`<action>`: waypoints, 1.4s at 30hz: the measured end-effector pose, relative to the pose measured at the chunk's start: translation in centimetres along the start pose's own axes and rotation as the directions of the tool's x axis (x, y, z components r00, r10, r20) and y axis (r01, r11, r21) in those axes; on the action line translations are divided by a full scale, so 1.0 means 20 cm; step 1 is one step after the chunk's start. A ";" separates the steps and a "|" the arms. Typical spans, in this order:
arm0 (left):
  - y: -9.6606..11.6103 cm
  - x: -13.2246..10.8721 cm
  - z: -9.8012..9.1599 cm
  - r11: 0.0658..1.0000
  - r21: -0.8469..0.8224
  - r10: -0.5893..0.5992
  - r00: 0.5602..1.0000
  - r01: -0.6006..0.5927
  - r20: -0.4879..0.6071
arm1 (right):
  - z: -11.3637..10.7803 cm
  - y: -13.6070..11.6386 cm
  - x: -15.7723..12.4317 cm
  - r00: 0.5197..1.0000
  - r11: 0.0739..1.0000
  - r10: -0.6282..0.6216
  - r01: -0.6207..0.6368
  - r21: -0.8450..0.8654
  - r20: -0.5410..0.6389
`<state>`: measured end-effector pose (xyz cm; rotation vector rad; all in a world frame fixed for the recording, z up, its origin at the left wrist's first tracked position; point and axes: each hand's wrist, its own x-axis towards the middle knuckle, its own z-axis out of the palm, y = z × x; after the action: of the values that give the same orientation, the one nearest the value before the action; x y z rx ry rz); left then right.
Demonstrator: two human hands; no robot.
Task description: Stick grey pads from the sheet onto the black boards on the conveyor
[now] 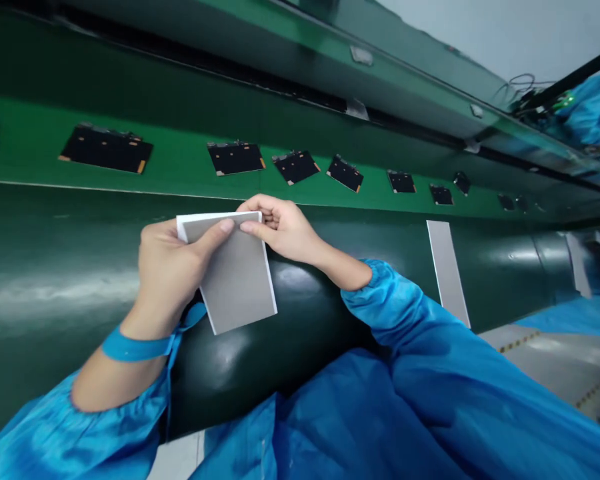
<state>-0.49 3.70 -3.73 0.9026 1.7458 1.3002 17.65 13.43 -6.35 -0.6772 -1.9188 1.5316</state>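
A flat grey rectangular sheet (240, 280) with white edges is held up above the dark green work surface (80, 267). My left hand (173, 257) grips its upper left part, thumb on the grey face and fingers behind. At the top right corner, my right hand (285, 230) pinches the sheet's edge between thumb and curled fingers. Both thumb tips are close together near the top edge. A blue band (137, 347) circles my left wrist.
Several black boards (236, 159) lie in a row on the bright green strip (180, 177) beyond my hands. A long grey strip (447, 273) lies to the right. Another person's blue sleeve (593, 107) shows at the far right.
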 end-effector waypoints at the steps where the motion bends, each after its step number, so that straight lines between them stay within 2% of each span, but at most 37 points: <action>1: 0.00 0.00 0.00 1.000 -0.018 0.010 1.000 -0.010 0.007 | 0.01 0.01 -0.01 1.000 0.999 0.022 -0.022 0.038 -0.009; 6: 0.02 0.00 -0.01 0.996 -0.084 0.002 0.997 0.005 0.074 | 0.01 -0.03 -0.01 0.998 0.993 0.028 -0.021 0.116 -0.056; 12: 0.04 0.01 -0.04 0.999 -0.048 -0.008 0.993 0.014 0.115 | -0.02 -0.07 -0.06 0.998 0.990 0.019 -0.012 0.143 -0.051; 15: 0.04 0.01 -0.04 1.000 -0.024 0.010 0.994 -0.007 0.112 | -0.04 -0.06 -0.08 0.996 0.989 0.046 -0.034 0.143 -0.079; 18: 0.04 0.00 -0.04 0.999 -0.030 0.021 0.987 -0.017 0.161 | -0.04 -0.06 -0.10 0.990 0.983 0.088 -0.068 0.172 -0.110; 23: 0.06 0.00 -0.05 0.999 0.016 0.033 0.986 -0.036 0.164 | -0.06 -0.07 -0.11 0.993 0.974 0.118 -0.110 0.199 -0.029; 27: 0.06 0.01 -0.07 0.995 0.078 0.048 0.982 -0.063 0.185 | -0.08 -0.08 -0.11 0.993 0.986 0.103 -0.109 0.126 0.050; 30: 0.06 0.02 -0.07 0.992 0.097 0.062 0.976 -0.083 0.209 | -0.10 -0.09 -0.11 0.998 0.999 0.053 -0.053 -0.013 0.026; 36: 0.07 0.01 -0.06 0.986 0.132 0.078 0.977 -0.105 0.197 | -0.09 -0.11 -0.12 0.976 0.936 -0.205 0.176 -0.305 -0.068; 39: 0.08 0.01 -0.06 0.986 0.137 0.074 0.981 -0.099 0.181 | -0.08 -0.11 -0.12 0.972 0.947 -0.199 0.157 -0.282 -0.126; 42: 0.09 0.01 -0.06 0.988 0.127 0.058 0.979 -0.084 0.195 | -0.08 -0.10 -0.12 0.985 0.988 -0.081 0.059 -0.141 -0.153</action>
<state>-1.57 3.73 -1.87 1.1371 1.6782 1.1105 20.40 12.53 -4.41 -0.7584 -1.9172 1.2734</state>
